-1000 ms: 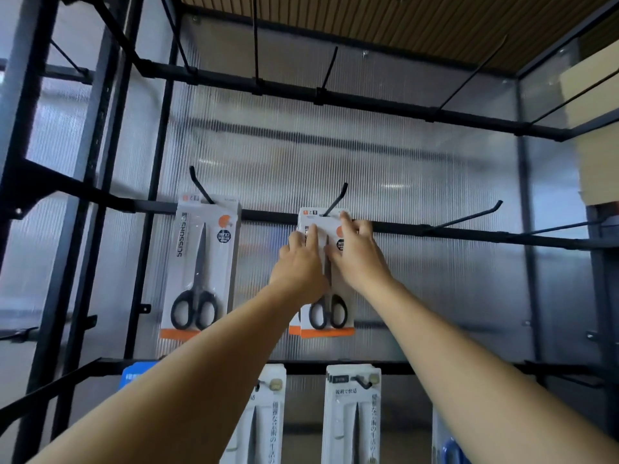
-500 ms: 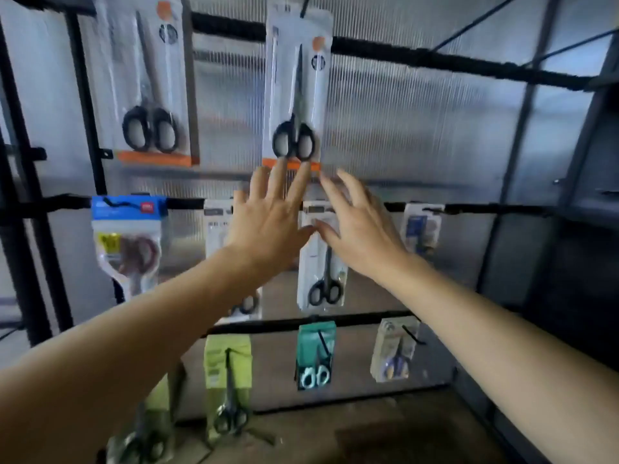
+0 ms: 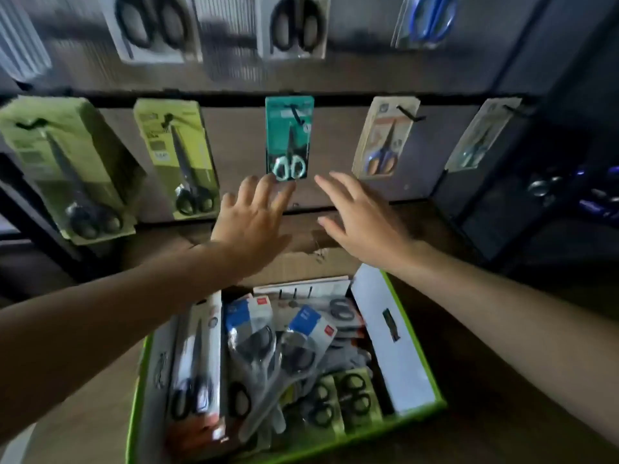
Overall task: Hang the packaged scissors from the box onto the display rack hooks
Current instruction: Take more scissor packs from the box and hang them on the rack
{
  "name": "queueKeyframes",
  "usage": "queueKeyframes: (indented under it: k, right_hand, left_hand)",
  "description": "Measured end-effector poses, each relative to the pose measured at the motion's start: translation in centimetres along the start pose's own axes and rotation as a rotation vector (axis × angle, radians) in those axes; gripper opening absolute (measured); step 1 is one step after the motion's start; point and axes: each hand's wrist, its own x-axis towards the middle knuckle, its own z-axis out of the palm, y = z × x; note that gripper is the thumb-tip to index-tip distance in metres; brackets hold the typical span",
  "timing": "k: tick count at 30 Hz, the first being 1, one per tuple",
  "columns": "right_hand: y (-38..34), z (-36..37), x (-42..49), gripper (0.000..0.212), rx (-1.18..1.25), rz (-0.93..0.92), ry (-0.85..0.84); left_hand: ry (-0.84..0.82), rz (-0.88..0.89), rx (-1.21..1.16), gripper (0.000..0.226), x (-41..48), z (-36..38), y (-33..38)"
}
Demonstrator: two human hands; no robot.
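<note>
A green-edged cardboard box (image 3: 412, 333) sits on the floor below me, filled with several packaged scissors (image 3: 301, 343) in white, blue and green packs. My left hand (image 3: 254, 222) and my right hand (image 3: 361, 219) hover empty above the box's far flap, fingers spread. Behind them the display rack's lowest black rail (image 3: 338, 99) carries hung packs: two green packs (image 3: 177, 155), a teal pack (image 3: 289, 139), an orange-and-blue pack (image 3: 385, 139) and a pale pack (image 3: 479, 135). The view is motion-blurred.
Higher rows of hung scissors packs (image 3: 291, 25) fill the top edge. A dark rack upright (image 3: 502, 155) and a side shelf with shiny items (image 3: 569, 195) stand at the right. Brown floor (image 3: 502, 380) surrounds the box.
Both hands let go of the white pack hung on the upper hook and dropped down, open. My view swung from the upper rail down to the box on the floor.
</note>
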Motion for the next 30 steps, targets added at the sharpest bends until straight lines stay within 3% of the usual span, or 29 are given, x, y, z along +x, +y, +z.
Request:
queueKeyframes:
  k: [12,19,26,30]
  right_hand:
    - [2.3,13.2,-4.8,0.046,-0.047,0.009,-0.531]
    - [5.0,16.2,-4.4,0.081,-0.057,-0.037,-0.698]
    - [6.5,17.5,-4.9,0.092,-0.141,-0.154,-0.772]
    - [7.3,18.5,-6.3,0.101,-0.171,-0.223,-0.692]
  left_hand:
    - [-0.37,0.211,-0.014,0.067,-4.2,11.7,3.0]
    - [-0.608,0.369,-0.145,0.069,-4.0,14.1,5.0]
    - [-0.809,0.617,-0.105,0.062,-7.3,16.2,5.5]
    - [-0.829,0.752,-0.012,0.059,-8.4,15.9,6.0]
